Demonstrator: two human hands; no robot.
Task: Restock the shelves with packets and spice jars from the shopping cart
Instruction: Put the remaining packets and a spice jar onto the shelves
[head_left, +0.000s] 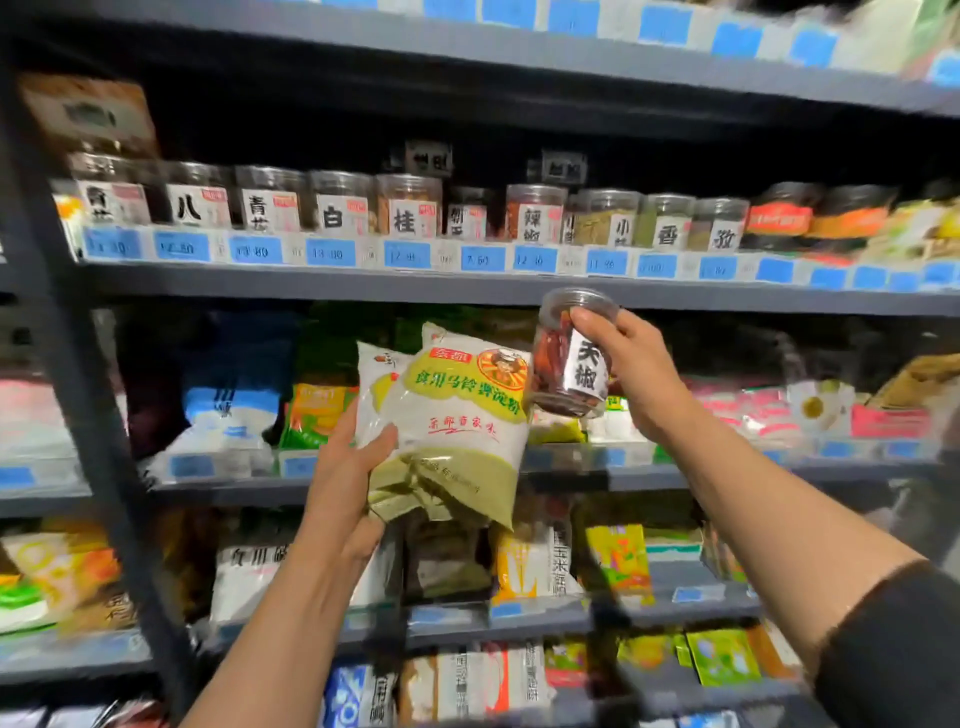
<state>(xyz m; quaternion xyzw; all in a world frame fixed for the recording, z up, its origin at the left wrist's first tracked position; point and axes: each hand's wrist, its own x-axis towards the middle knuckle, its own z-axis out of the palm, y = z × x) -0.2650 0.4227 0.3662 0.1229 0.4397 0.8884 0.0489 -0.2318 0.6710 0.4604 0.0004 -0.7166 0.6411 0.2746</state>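
Note:
My left hand (347, 480) grips a white and green starch packet (457, 415) from below, with a second similar packet (376, 387) behind it. Both are held up in front of the middle shelf (218, 488). My right hand (631, 374) holds a clear spice jar (563, 364) of dried red chillies, tilted, with a white label. The jar hangs just below the edge of the jar shelf (363, 286), to the right of the packets.
A row of labelled spice jars (410, 208) lines the upper shelf, with blue price tags (330, 253) along its edge. Lower shelves hold bagged goods (228, 415) and packets (618, 561). A dark upright post (67, 332) stands on the left.

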